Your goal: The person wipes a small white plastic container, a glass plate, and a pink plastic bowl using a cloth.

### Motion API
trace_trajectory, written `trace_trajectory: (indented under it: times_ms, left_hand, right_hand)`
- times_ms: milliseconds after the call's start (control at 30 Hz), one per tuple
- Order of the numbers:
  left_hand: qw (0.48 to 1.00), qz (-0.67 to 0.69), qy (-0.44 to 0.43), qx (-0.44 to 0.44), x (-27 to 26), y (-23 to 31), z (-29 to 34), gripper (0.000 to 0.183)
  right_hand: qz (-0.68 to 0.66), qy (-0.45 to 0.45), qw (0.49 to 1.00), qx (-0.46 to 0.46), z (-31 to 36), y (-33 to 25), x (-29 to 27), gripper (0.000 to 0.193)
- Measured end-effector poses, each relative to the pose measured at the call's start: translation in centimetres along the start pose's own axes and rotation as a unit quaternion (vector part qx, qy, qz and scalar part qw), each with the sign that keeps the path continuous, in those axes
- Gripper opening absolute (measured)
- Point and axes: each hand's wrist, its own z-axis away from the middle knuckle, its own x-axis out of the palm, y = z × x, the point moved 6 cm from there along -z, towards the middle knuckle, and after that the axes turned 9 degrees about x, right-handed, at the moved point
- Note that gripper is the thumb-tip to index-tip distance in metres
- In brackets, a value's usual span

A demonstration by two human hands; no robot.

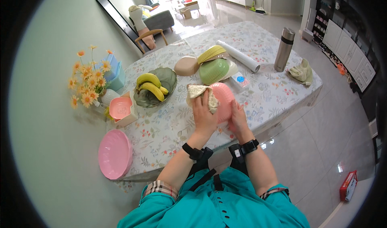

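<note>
My left hand [204,117] presses a cream cloth [199,91] against the left side of a pink ribbed basin [223,101]. Its fingers are bent over the cloth. On the right edge of the basin, my right hand [238,118] grips the rim and keeps the piece tilted above the tabletop, its underside apparently facing up. Just beyond lie a green bowl [213,71], a yellow bowl [214,54] leaning on it and a beige bowl [186,67], all seemingly upside down. A small white box [240,81] with a blue spot sits near the green bowl.
Left on the floral-covered table [161,125] are bananas [150,86] in a green dish [171,78], a pink square container [120,107], a large pink basin [115,154] and artificial-looking flowers [90,81]. To the right: a white roll [238,56], a steel flask [284,50] and a crumpled cloth [301,72].
</note>
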Motion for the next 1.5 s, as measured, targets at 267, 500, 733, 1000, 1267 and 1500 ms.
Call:
trace_trajectory:
  times_ms: [267,500,733,1000,1267,1500]
  left_hand:
    - [0.982,-0.101,-0.08,0.138,1.2,4.1,-3.6,0.052]
    - [0.994,0.007,-0.105,0.013,1.9,-3.1,-3.6,0.039]
    - [0.994,-0.021,-0.098,-0.042,1.7,-2.0,2.4,0.065]
    - [0.981,-0.042,-0.184,0.047,1.6,4.5,6.8,0.072]
    - [0.985,-0.015,-0.13,0.11,2.1,2.3,0.5,0.06]
    - [0.994,0.038,-0.096,-0.043,3.2,-3.5,-1.4,0.056]
  right_hand:
    - [-0.002,0.003,1.0,-0.013,-0.2,0.1,-0.1,0.038]
    - [0.029,0.02,0.999,-0.014,-0.5,0.4,-0.5,0.038]
    - [-0.008,0.035,0.999,-0.021,-0.1,-0.3,-0.3,0.04]
    - [0.042,0.111,0.992,0.044,1.0,-1.0,-0.1,0.054]
    - [-0.028,0.03,0.999,0.008,0.2,-0.8,-0.1,0.057]
    - [-0.017,0.043,0.999,0.015,0.0,-0.4,0.2,0.055]
